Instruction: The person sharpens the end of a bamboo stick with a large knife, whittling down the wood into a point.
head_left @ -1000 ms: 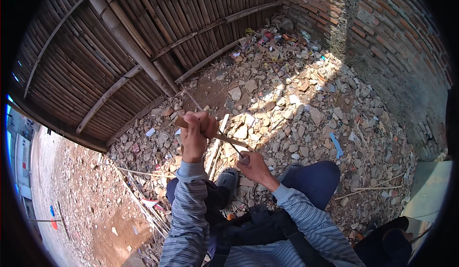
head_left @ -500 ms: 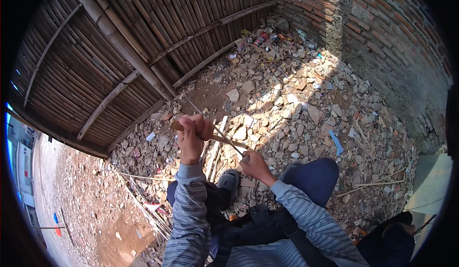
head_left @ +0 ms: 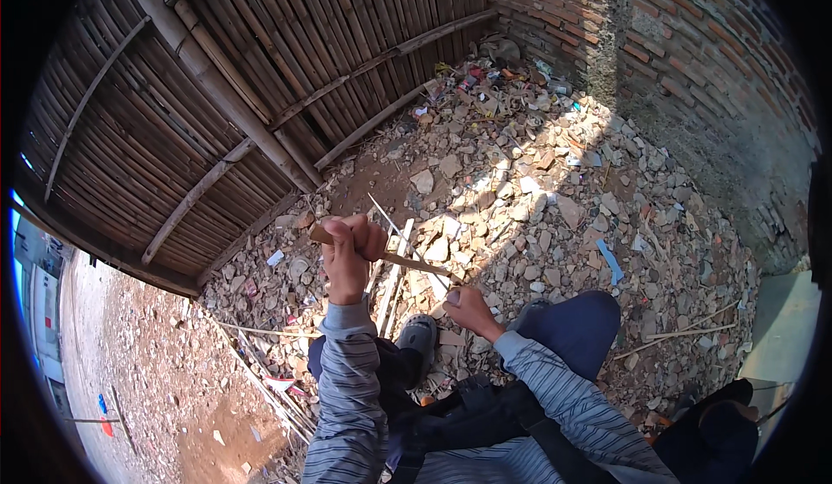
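Note:
My left hand [head_left: 354, 246] is closed around a flat brown strip [head_left: 416, 264]. The strip's butt end pokes out left of the fist, and its long part points right toward my other hand. Whether it is a knife or a piece of bamboo I cannot tell. Lower and to the right, my right hand [head_left: 472, 311] is closed, thumb up, on the near end of a thin pale stick [head_left: 382, 210]. That stick slants up and left, crossing the flat strip; whether they touch is unclear. Fingers hide both gripped ends.
Rubble [head_left: 520, 224] covers the ground around my shoes [head_left: 419, 341]. Pale wooden slats [head_left: 396, 280] lie beneath my hands. A bamboo wall [head_left: 347, 42] rises at the left, a brick wall [head_left: 693, 59] at the right. Another person's dark-clothed leg [head_left: 706, 432] appears at lower right.
The thin stick has slid down and right, so less of it reaches beyond the flat strip. My right hand has moved slightly down and right; my left hand stays nearly in place.

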A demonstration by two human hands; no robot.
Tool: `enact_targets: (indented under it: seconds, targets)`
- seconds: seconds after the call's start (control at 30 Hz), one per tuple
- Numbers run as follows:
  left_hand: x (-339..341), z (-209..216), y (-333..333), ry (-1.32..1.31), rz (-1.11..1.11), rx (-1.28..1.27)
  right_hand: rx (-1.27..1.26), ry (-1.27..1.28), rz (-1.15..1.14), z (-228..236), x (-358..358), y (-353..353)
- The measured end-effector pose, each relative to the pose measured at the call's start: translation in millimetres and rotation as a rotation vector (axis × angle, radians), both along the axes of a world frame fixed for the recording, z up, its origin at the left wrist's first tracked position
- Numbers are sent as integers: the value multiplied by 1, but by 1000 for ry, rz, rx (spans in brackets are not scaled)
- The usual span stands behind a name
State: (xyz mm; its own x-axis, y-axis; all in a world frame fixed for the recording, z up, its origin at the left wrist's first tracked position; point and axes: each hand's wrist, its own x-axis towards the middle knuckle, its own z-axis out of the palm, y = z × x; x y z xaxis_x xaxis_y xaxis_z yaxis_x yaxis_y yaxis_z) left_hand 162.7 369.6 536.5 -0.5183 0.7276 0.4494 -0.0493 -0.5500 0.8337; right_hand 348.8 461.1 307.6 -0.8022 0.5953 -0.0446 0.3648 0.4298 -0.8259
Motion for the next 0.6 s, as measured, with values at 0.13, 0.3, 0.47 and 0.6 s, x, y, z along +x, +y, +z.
enact_targets:
  seconds: [0.13,0.3,0.47,0.6]
  targets:
    - [-2,2,3,1,4,-23,-155,267,-32,54,-10,-15]
    - [-1,-5,3,8,-6,-7,-72,217,14,49,-8,-14]
    - [-4,-3,-3,-13,-3,7,-97,185,-14,57,-10,-16]
    - [1,-1,0,16,-7,3,-209,145,29,42,-5,-9]
